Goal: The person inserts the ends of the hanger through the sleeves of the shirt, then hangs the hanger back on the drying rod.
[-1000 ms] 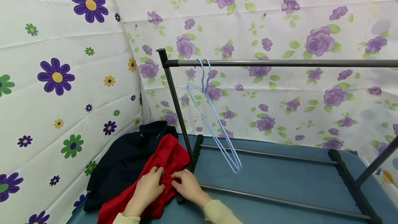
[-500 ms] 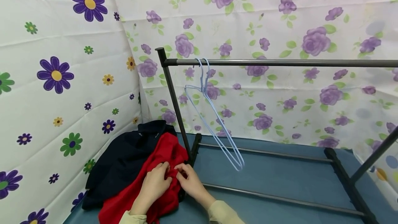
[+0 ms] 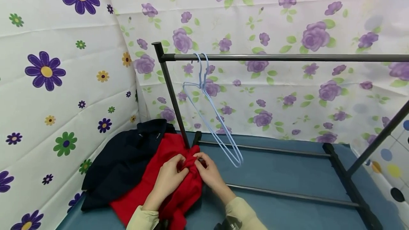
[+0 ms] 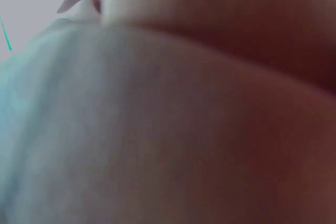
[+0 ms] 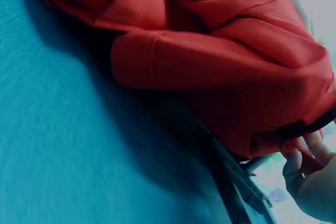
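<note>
A crumpled red shirt lies partly over a dark navy shirt at the left of the blue surface. My left hand pinches a bunched, raised fold of the red shirt. Just to its right, my right hand pinches the other side of that fold between thumb and fingers. The right wrist view has the red shirt hanging in folds, with the right hand gripping its edge. Blurred skin fills most of the left wrist view, hiding the left fingers.
Two light-blue hangers hang from the dark rack's top bar. The rack's left post rises just behind the red shirt. Low rails cross the blue surface to the right. Flowered curtains close off the back and left.
Both hands have moved right and bunched the red shirt's fold up between them, near the rack post. The head view has shifted slightly; the hangers still hang on the bar.
</note>
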The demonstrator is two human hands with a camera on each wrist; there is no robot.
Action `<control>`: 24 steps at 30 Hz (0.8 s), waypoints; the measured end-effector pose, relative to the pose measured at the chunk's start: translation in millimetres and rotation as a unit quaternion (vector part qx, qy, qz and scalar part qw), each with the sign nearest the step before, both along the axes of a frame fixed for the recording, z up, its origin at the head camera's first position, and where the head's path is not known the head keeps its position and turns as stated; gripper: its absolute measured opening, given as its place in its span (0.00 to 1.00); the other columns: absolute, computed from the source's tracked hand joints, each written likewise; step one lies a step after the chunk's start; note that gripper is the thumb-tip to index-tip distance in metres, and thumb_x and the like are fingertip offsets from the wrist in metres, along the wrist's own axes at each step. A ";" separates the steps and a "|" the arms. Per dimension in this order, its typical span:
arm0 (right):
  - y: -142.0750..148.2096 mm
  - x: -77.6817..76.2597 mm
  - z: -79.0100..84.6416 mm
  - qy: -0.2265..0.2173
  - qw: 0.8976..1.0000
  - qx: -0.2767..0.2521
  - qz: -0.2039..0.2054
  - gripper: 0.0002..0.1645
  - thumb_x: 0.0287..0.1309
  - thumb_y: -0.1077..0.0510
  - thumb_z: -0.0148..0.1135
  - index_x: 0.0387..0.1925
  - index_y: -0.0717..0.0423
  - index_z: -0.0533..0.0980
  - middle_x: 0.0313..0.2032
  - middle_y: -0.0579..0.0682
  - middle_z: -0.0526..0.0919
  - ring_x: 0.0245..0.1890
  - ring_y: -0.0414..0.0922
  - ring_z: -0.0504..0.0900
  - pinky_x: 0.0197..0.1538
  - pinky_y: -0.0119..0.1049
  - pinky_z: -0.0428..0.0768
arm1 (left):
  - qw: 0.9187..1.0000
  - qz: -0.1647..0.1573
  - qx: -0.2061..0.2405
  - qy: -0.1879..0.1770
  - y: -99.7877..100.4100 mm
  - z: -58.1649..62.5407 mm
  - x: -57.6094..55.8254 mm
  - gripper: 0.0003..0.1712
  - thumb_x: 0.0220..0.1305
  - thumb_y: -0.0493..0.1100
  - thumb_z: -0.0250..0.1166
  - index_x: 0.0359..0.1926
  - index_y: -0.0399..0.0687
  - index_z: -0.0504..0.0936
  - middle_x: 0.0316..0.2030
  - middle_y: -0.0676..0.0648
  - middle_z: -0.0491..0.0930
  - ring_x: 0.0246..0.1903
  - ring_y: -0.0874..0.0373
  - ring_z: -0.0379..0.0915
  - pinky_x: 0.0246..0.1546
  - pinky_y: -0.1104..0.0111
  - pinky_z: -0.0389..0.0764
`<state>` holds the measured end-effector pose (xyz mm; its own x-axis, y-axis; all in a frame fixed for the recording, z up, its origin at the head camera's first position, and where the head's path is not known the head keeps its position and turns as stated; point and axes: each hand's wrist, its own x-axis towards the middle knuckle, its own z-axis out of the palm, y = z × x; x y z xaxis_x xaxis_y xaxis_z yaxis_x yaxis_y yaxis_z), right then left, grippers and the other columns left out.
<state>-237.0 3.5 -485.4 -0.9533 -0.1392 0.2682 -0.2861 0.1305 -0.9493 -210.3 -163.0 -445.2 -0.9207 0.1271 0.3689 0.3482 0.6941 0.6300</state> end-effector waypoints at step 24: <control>68.0 15.4 48.6 0.057 0.993 -0.060 -0.080 0.13 0.73 0.60 0.57 0.55 0.58 0.76 0.45 0.52 0.80 0.45 0.42 0.74 0.50 0.32 0.70 | 0.991 -0.072 0.076 0.086 74.3 43.0 -7.8 0.08 0.60 0.33 0.67 0.41 0.45 0.82 0.36 0.49 0.82 0.27 0.61 0.75 0.33 0.67 0.79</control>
<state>-221.6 71.5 -436.8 -0.9234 0.0518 0.3802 -0.3764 0.0711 -0.9237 -218.0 -88.7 -402.2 -0.8186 0.1832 0.5443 0.5485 0.5305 0.6463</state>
